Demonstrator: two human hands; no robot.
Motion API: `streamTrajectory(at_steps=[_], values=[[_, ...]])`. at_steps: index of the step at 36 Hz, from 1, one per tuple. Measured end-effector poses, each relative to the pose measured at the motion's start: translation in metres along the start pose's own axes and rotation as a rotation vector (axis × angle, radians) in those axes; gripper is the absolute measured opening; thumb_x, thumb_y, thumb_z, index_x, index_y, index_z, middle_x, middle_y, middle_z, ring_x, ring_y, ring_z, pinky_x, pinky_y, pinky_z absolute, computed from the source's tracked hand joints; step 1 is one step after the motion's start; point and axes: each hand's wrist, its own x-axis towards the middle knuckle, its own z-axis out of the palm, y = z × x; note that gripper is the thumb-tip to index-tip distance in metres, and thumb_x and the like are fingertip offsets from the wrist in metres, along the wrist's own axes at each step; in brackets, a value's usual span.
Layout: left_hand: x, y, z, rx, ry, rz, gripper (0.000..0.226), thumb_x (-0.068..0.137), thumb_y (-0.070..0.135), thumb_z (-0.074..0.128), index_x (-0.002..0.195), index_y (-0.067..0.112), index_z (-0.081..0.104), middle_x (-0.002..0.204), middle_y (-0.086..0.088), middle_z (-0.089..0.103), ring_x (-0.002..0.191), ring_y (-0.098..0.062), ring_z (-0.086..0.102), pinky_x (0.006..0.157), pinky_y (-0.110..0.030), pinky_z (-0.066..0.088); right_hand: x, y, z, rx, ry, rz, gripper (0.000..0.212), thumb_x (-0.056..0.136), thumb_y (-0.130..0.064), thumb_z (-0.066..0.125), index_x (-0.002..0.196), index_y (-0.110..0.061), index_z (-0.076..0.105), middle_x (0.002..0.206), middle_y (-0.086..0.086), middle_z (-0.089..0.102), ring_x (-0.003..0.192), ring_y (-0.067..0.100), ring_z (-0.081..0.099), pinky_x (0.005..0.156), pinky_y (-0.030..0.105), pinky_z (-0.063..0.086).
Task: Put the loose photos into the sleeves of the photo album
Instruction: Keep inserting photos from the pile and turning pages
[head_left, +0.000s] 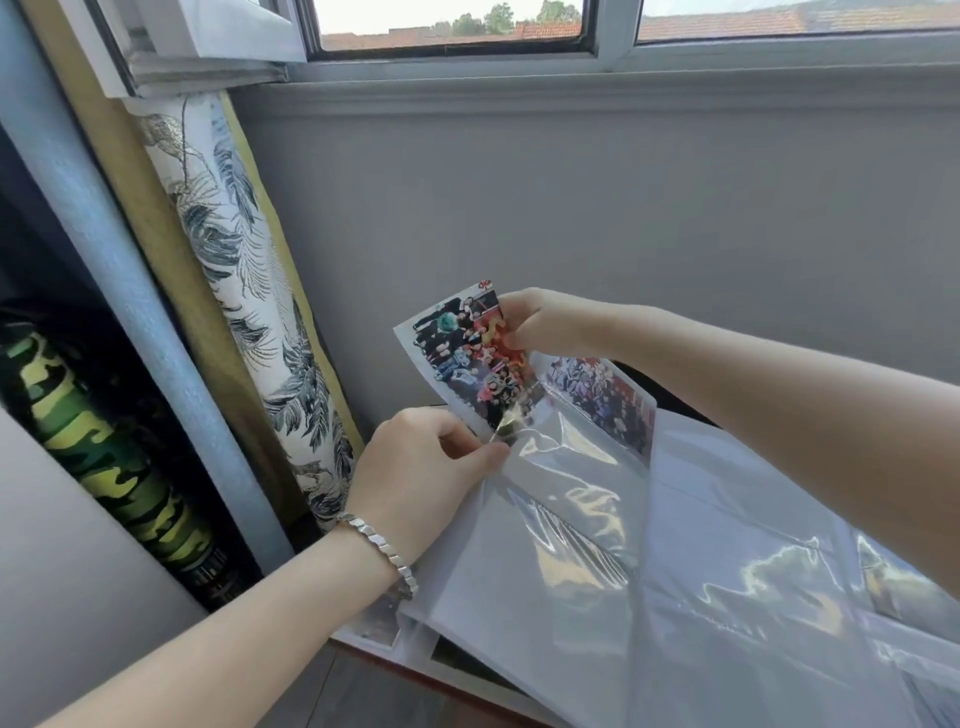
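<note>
The photo album (701, 597) lies open in front of me, its white pages covered with shiny clear sleeves. My right hand (540, 325) pinches the top of a colourful group photo (462, 358), whose lower end sits partly inside a sleeve (561, 452) at the page's upper left. My left hand (426, 467), with a silver bracelet on the wrist, pinches the plastic edge of that sleeve at its opening. A second photo (608, 400) shows inside the neighbouring sleeve to the right.
A grey wall and a window (452, 31) stand right behind the album. A leaf-patterned curtain (249, 291) hangs at the left, beside a camouflage-patterned roll (119, 467). Loose photos (379, 623) peek out under the album's left edge.
</note>
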Motion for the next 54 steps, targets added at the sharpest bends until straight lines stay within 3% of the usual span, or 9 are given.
streamTrajectory(at_steps=[5, 10, 22, 25, 29, 33, 38, 49, 54], values=[[0.000, 0.002, 0.001, 0.002, 0.005, 0.000, 0.026, 0.069, 0.042, 0.078, 0.058, 0.023, 0.064, 0.058, 0.012, 0.059, 0.059, -0.004, 0.055, 0.058, -0.024, 0.047, 0.002, 0.000, 0.005, 0.109, 0.011, -0.033, 0.038, 0.091, 0.011, 0.038, 0.114, -0.013, 0.056, 0.119, 0.011, 0.063, 0.110, 0.026, 0.061, 0.098, 0.044, 0.047], [-0.001, 0.002, 0.001, -0.029, 0.013, 0.003, 0.026, 0.068, 0.041, 0.078, 0.055, 0.027, 0.061, 0.058, 0.013, 0.059, 0.058, -0.003, 0.055, 0.058, -0.022, 0.046, 0.001, -0.004, 0.006, 0.209, 0.010, -0.024, 0.047, 0.091, 0.014, 0.033, 0.124, -0.011, 0.054, 0.125, 0.010, 0.060, 0.114, 0.024, 0.058, 0.091, 0.030, 0.047], [-0.001, -0.003, 0.003, -0.087, 0.002, -0.001, 0.022, 0.066, 0.041, 0.079, 0.057, 0.026, 0.067, 0.054, 0.017, 0.062, 0.053, 0.002, 0.055, 0.054, -0.020, 0.047, -0.002, 0.001, 0.010, -0.063, -0.011, 0.030, 0.047, 0.089, 0.009, 0.037, 0.123, -0.016, 0.056, 0.118, 0.003, 0.064, 0.108, 0.020, 0.060, 0.095, 0.036, 0.049], [-0.002, -0.004, 0.004, -0.117, -0.011, -0.018, 0.022, 0.066, 0.040, 0.079, 0.056, 0.026, 0.066, 0.050, 0.018, 0.060, 0.052, 0.006, 0.054, 0.048, -0.010, 0.040, -0.005, 0.006, 0.001, -0.033, 0.009, 0.027, 0.044, 0.085, 0.012, 0.041, 0.117, -0.012, 0.061, 0.115, 0.005, 0.065, 0.107, 0.019, 0.061, 0.096, 0.034, 0.047], [0.000, -0.004, 0.005, -0.239, -0.012, -0.069, 0.022, 0.065, 0.036, 0.081, 0.055, 0.022, 0.068, 0.054, 0.010, 0.064, 0.050, 0.001, 0.054, 0.049, -0.015, 0.043, -0.009, 0.011, -0.009, 0.013, 0.037, 0.014, 0.041, 0.085, 0.012, 0.045, 0.114, -0.011, 0.062, 0.114, 0.006, 0.065, 0.106, 0.020, 0.061, 0.097, 0.034, 0.046], [0.001, 0.001, 0.007, -0.289, -0.018, -0.040, 0.020, 0.067, 0.024, 0.082, 0.057, 0.012, 0.070, 0.058, -0.002, 0.066, 0.052, -0.004, 0.055, 0.055, -0.022, 0.047, -0.009, 0.009, -0.006, 0.012, 0.032, 0.008, 0.041, 0.088, 0.012, 0.043, 0.115, -0.013, 0.061, 0.109, 0.001, 0.066, 0.096, 0.015, 0.062, 0.078, 0.020, 0.051], [0.002, 0.004, 0.004, -0.362, -0.058, -0.055, 0.019, 0.067, 0.020, 0.082, 0.058, 0.009, 0.070, 0.058, -0.006, 0.067, 0.050, -0.004, 0.055, 0.053, -0.017, 0.047, -0.005, 0.009, -0.002, 0.019, 0.041, 0.001, 0.038, 0.087, 0.010, 0.045, 0.110, -0.016, 0.062, 0.112, 0.003, 0.067, 0.104, 0.019, 0.063, 0.097, 0.042, 0.047], [0.004, -0.001, 0.004, -0.334, -0.079, -0.122, 0.021, 0.066, 0.026, 0.083, 0.056, 0.015, 0.068, 0.055, 0.001, 0.066, 0.051, -0.003, 0.055, 0.054, -0.016, 0.047, -0.004, 0.003, 0.005, 0.028, 0.005, -0.043, 0.041, 0.091, 0.012, 0.036, 0.120, -0.012, 0.053, 0.122, 0.006, 0.060, 0.115, 0.022, 0.056, 0.102, 0.040, 0.042], [0.002, 0.004, 0.004, -0.324, -0.078, -0.085, 0.019, 0.065, 0.023, 0.083, 0.056, 0.015, 0.068, 0.053, 0.005, 0.065, 0.048, 0.001, 0.054, 0.052, -0.012, 0.047, -0.005, -0.001, 0.005, 0.103, -0.071, -0.051, 0.032, 0.089, 0.009, 0.044, 0.104, -0.016, 0.057, 0.112, 0.007, 0.063, 0.104, 0.024, 0.061, 0.097, 0.043, 0.048]])
